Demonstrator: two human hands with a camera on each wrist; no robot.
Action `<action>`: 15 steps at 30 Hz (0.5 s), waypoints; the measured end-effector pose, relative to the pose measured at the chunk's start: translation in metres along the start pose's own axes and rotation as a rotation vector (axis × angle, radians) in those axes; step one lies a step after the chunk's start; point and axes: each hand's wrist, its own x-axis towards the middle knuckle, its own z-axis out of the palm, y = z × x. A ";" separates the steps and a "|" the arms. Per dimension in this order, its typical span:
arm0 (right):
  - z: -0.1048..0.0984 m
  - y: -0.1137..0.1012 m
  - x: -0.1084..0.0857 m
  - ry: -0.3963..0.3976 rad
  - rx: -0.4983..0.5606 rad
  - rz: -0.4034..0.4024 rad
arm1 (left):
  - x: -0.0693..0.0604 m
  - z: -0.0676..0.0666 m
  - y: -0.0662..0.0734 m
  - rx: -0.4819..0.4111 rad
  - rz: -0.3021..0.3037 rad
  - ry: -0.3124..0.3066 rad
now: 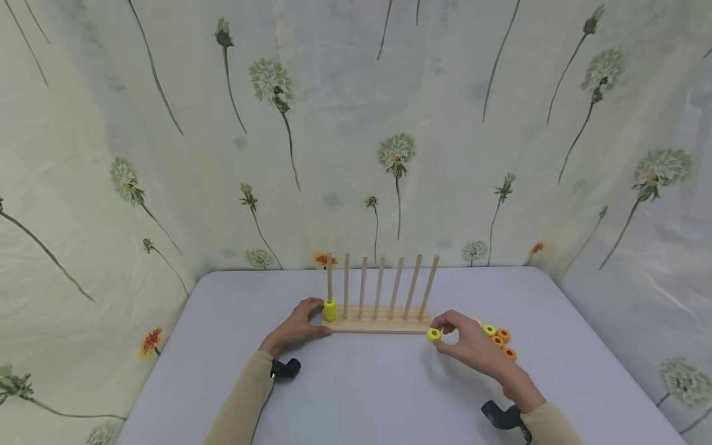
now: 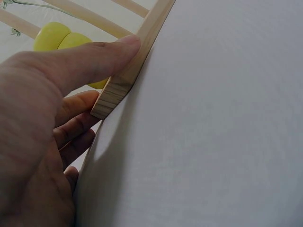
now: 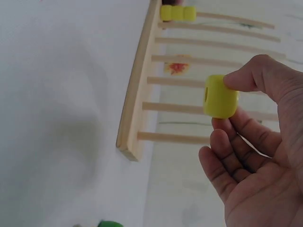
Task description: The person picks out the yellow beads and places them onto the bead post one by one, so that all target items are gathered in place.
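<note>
A wooden rack [image 1: 378,327] with seven upright pegs stands on the table. Yellow beads [image 1: 330,310] are stacked on its leftmost peg; the right wrist view shows several beads [image 3: 178,13] there. My left hand [image 1: 299,326] grips the rack's left end, thumb on the front edge [image 2: 127,71] and fingers behind. My right hand [image 1: 475,347] pinches one yellow bead [image 3: 221,97] between thumb and finger, near the rack's right front corner, its hole visible. The other fingers of that hand are loosely bent.
To the right of my right hand lie loose yellow beads [image 1: 489,330] and orange beads [image 1: 503,335]. A green thing [image 3: 110,223] shows at the bottom edge of the right wrist view. Behind the table [image 1: 356,383] hangs a flowered cloth [image 1: 345,123].
</note>
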 end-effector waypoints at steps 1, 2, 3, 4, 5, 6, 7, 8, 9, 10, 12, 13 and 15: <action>0.001 -0.003 0.003 -0.004 -0.004 -0.010 | 0.000 0.000 0.000 -0.004 0.001 0.000; 0.003 -0.007 0.006 -0.010 -0.003 -0.016 | 0.000 0.000 0.000 -0.003 0.000 -0.002; 0.004 -0.010 0.009 -0.014 0.001 -0.021 | -0.001 0.000 0.000 -0.005 -0.002 -0.003; 0.005 -0.014 0.012 -0.017 -0.001 -0.028 | -0.001 0.000 0.000 -0.005 -0.001 -0.004; 0.006 -0.018 0.016 -0.020 0.001 -0.037 | -0.001 0.000 0.000 -0.005 -0.001 -0.004; 0.007 -0.021 0.019 -0.022 0.001 -0.049 | -0.001 0.000 0.000 -0.003 -0.003 -0.004; 0.008 -0.025 0.022 -0.020 0.004 -0.061 | 0.000 0.000 -0.001 0.000 -0.002 -0.004; 0.008 -0.028 0.025 -0.020 0.005 -0.075 | 0.000 0.000 -0.001 0.003 -0.001 -0.004; 0.009 -0.032 0.028 -0.019 0.004 -0.095 | 0.000 0.000 -0.001 0.005 -0.001 -0.004; 0.010 -0.035 0.031 -0.017 0.000 -0.119 | 0.000 0.000 -0.001 0.006 -0.001 -0.004; 0.011 -0.042 0.038 -0.011 -0.007 -0.153 | 0.000 0.000 -0.002 0.007 0.004 -0.005; 0.011 -0.045 0.041 -0.010 -0.006 -0.171 | 0.001 0.000 -0.002 0.005 0.003 -0.005; 0.012 -0.051 0.048 -0.012 0.004 -0.199 | 0.001 0.000 -0.001 0.003 0.002 -0.005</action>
